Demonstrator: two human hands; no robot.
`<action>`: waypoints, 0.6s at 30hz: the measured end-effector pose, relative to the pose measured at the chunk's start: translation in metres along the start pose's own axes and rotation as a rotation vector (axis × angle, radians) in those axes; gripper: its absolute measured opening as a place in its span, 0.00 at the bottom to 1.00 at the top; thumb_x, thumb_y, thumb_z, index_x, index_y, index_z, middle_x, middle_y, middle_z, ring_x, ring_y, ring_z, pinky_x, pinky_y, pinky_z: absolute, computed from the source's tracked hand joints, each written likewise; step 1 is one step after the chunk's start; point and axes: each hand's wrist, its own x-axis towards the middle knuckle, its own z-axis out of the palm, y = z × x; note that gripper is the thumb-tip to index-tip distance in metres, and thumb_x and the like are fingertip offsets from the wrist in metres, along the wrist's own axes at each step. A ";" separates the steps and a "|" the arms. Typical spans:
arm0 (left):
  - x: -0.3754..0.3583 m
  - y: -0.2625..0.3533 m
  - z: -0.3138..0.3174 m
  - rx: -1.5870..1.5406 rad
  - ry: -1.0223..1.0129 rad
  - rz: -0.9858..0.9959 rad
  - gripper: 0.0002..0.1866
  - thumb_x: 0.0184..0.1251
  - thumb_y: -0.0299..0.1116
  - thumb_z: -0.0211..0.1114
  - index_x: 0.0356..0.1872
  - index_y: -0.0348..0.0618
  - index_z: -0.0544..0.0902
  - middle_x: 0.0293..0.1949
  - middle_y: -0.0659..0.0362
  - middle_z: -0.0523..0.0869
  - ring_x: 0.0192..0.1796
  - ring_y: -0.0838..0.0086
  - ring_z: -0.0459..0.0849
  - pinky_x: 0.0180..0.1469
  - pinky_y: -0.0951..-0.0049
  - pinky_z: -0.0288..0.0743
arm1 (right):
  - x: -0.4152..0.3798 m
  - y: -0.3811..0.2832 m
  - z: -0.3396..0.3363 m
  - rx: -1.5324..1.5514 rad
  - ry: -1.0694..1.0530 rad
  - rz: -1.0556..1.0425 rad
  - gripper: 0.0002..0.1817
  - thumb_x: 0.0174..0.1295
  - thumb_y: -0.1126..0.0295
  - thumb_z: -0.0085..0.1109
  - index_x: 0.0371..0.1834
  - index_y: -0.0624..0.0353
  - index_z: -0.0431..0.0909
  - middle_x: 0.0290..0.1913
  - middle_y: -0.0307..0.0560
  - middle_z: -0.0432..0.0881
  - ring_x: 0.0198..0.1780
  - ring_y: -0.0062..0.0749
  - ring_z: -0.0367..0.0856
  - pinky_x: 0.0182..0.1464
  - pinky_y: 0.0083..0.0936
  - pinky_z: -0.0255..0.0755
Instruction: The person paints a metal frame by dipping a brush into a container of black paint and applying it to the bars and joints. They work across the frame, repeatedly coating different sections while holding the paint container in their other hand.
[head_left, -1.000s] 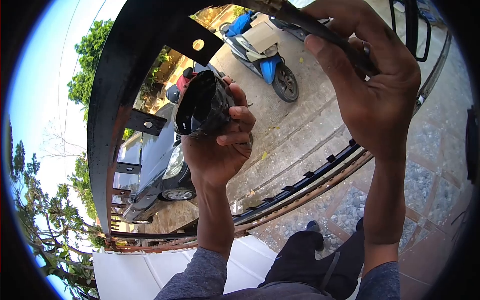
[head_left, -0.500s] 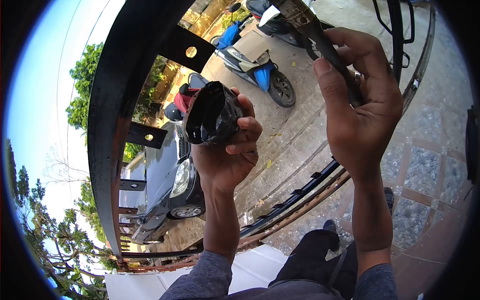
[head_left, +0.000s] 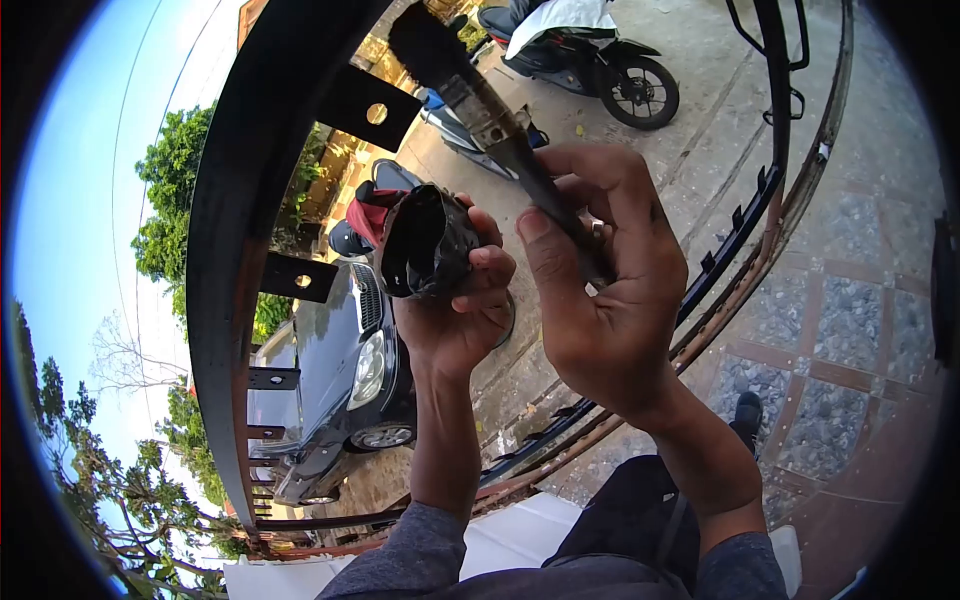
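My left hand point(head_left: 455, 310) is closed round a small black-smeared cup point(head_left: 442, 245), its open mouth tilted toward the left. Dark paint coats the cup's inside and rim. My right hand point(head_left: 615, 270) grips a paintbrush point(head_left: 487, 120) by its dark handle, between thumb and fingers. The brush's black bristles point up and left, next to the black metal frame point(head_left: 235, 250) with its flat, holed tabs. The cup sits below and left of the brush's worn metal ferrule.
Beyond the frame stand a dark car point(head_left: 345, 370) and a parked motorbike point(head_left: 600, 70). A curved rail point(head_left: 715, 260) with black clips runs at the right. Below are stone-patterned tiles point(head_left: 850, 330) and a white sheet point(head_left: 500, 540).
My right hand has moved left and down with the paintbrush, bringing its bristles into view near the frame. The cup in my left hand has shifted only slightly.
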 end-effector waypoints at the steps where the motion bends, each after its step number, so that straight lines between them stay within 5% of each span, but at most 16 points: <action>1: 0.001 -0.001 -0.001 -0.024 0.006 0.007 0.30 0.72 0.53 0.57 0.65 0.43 0.73 0.58 0.49 0.79 0.52 0.64 0.79 0.35 0.78 0.79 | 0.004 -0.009 -0.001 0.106 -0.015 0.164 0.14 0.70 0.79 0.53 0.57 0.64 0.69 0.40 0.44 0.79 0.37 0.15 0.79 0.33 0.13 0.75; 5: 0.012 -0.010 0.012 -0.164 -0.004 0.156 0.29 0.73 0.52 0.55 0.63 0.40 0.73 0.56 0.47 0.78 0.49 0.69 0.80 0.35 0.75 0.81 | 0.003 0.009 0.027 0.229 -0.105 0.162 0.14 0.70 0.79 0.52 0.57 0.63 0.68 0.36 0.42 0.80 0.37 0.17 0.80 0.36 0.11 0.72; 8: 0.012 -0.030 0.001 0.683 0.641 0.488 0.29 0.74 0.53 0.53 0.61 0.37 0.74 0.46 0.49 0.82 0.39 0.74 0.81 0.35 0.76 0.81 | -0.010 -0.002 0.034 0.219 -0.213 0.197 0.14 0.70 0.79 0.52 0.57 0.63 0.67 0.35 0.42 0.80 0.33 0.17 0.79 0.35 0.11 0.71; 13: 0.015 -0.001 -0.002 0.178 -0.072 0.108 0.28 0.74 0.52 0.53 0.60 0.36 0.74 0.41 0.50 0.82 0.37 0.73 0.82 0.37 0.75 0.82 | -0.014 -0.021 0.033 0.350 -0.108 0.369 0.13 0.71 0.79 0.51 0.57 0.65 0.67 0.35 0.43 0.80 0.25 0.12 0.75 0.26 0.10 0.67; 18: -0.013 0.000 0.000 0.017 0.125 0.222 0.30 0.74 0.52 0.54 0.62 0.34 0.74 0.45 0.46 0.81 0.37 0.66 0.83 0.37 0.67 0.83 | -0.016 -0.019 0.050 0.201 0.008 0.200 0.14 0.70 0.79 0.53 0.57 0.67 0.68 0.37 0.44 0.79 0.28 0.13 0.77 0.27 0.11 0.72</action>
